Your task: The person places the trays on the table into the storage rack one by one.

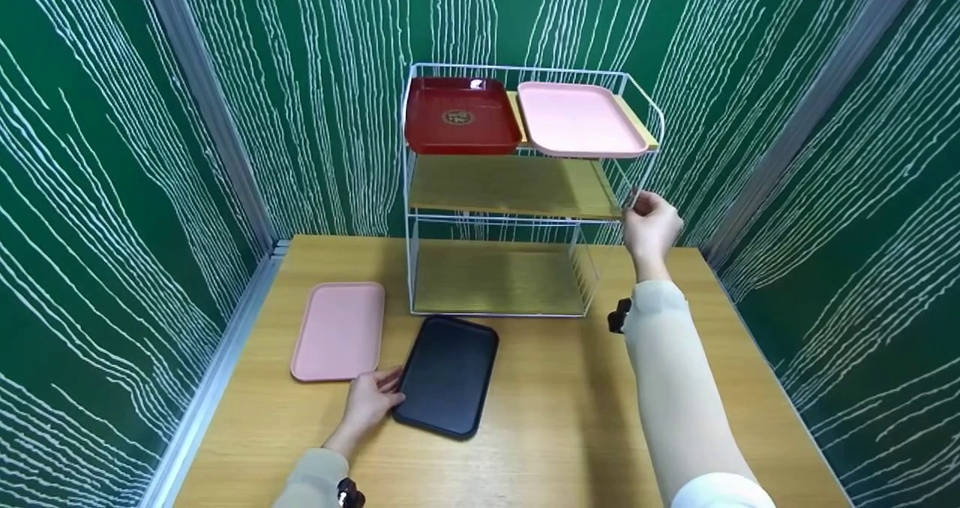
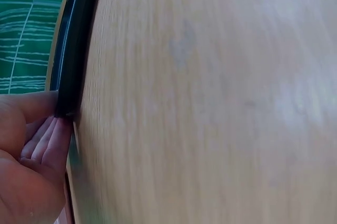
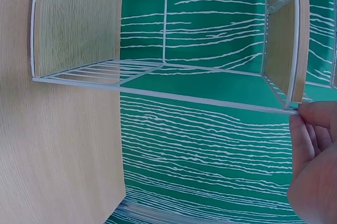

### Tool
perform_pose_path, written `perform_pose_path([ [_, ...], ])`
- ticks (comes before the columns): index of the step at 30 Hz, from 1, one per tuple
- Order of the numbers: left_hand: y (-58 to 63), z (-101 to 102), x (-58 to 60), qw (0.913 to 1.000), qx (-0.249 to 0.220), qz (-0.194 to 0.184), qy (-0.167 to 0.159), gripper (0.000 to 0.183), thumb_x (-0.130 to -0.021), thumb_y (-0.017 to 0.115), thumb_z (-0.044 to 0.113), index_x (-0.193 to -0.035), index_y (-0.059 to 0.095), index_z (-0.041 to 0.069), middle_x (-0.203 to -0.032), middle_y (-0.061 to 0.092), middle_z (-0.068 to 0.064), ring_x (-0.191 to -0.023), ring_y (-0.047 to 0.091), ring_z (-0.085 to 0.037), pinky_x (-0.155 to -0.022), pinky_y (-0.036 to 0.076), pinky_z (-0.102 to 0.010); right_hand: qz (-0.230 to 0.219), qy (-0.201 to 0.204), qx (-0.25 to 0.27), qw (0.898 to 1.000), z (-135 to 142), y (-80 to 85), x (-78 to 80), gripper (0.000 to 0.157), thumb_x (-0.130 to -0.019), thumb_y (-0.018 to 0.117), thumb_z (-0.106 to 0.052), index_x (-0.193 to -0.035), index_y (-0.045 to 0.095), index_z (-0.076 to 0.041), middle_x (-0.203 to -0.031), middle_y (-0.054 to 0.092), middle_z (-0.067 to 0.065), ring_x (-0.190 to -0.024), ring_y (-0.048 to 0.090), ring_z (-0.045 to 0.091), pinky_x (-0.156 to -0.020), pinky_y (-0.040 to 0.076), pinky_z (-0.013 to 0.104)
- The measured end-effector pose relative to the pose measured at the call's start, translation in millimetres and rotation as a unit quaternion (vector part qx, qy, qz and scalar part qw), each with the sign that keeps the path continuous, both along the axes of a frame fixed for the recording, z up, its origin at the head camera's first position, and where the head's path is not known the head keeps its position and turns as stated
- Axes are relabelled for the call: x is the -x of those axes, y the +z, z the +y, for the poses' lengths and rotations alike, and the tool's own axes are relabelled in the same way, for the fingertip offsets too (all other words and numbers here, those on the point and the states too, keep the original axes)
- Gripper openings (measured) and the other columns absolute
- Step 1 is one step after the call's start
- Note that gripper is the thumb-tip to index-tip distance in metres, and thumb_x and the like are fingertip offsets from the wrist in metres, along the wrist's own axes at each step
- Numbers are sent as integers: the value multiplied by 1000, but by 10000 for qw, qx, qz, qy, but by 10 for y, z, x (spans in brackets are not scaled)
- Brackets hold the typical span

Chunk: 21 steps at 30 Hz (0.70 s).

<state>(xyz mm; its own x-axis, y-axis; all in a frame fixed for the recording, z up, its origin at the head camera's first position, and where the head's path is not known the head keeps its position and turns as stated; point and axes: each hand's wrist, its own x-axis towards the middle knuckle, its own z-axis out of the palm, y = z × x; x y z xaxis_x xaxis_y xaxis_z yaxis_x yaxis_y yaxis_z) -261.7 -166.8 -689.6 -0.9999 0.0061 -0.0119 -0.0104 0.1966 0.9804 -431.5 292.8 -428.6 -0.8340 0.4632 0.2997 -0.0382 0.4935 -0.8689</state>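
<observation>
Evidently, two holds act at once; clock directions are read from the black tray, with twelve toward the far green wall (image 1: 360, 148). The black tray (image 1: 448, 377) lies over the table (image 1: 540, 425), just in front of the white wire rack (image 1: 495, 218), its long axis turned slightly toward one o'clock. At eight o'clock on its rim, close to the near corner, my left grip (image 1: 369, 401) pinches it: thumb on one face, curled fingers on the other. Whether that edge is raised off the table I cannot tell. At two o'clock, my right grip (image 1: 651, 226) pinches the rack at the front corner of its middle shelf (image 1: 502, 184), thumb and fingers closed about the frame. At ten o'clock, a pink tray (image 1: 341, 332) lies flat, just beside my left grip. On the top shelf (image 1: 517, 118), a red tray (image 1: 465, 129) sits at twelve and a second pink tray (image 1: 581, 120) at one.

Step in hand, as I judge it: taking up the black tray by its edge while the rack is steadied. Next move, likewise judged: a lift, calling for fingers set further beneath the rim, since a one-sided pinch could let the edge toward three o'clock droop. My right grip should steady without pulling, as the upper trays rest on that frame.
</observation>
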Motion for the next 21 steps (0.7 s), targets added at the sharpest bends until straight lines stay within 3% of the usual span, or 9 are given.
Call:
perform_pose_path([
  [9, 46, -15, 3, 9995, -237, -182, 28, 57, -79, 66, -28, -136, 57, -23, -140, 58, -39, -130, 58, -52, -99, 57, -44, 61, 39, 14, 10000, -5, -1, -8, 30, -101, 65, -5, -128, 77, -7, -121, 77, 12, -107, 69, 21, -95, 55, 34],
  [13, 60, -40, 14, 9995, -110, -278, 107, 56, -79, 67, -25, -135, 58, -23, -138, 60, -37, -129, 60, -50, -98, 58, -39, 102, 37, 3, 9999, -8, 1, -3, 28, -101, 65, -6, -126, 77, -7, -120, 77, 13, -106, 69, 21, -94, 55, 34],
  [21, 50, -52, 16, 9995, 228, -99, 194, 42, -79, 69, -19, -121, 68, -22, -120, 69, -37, -116, 69, -48, -88, 62, -33, 192, -109, -193, 9996, -12, -14, 3, 27, -98, 67, -5, -123, 78, -6, -117, 78, 13, -104, 71, 22, -92, 55, 33],
])
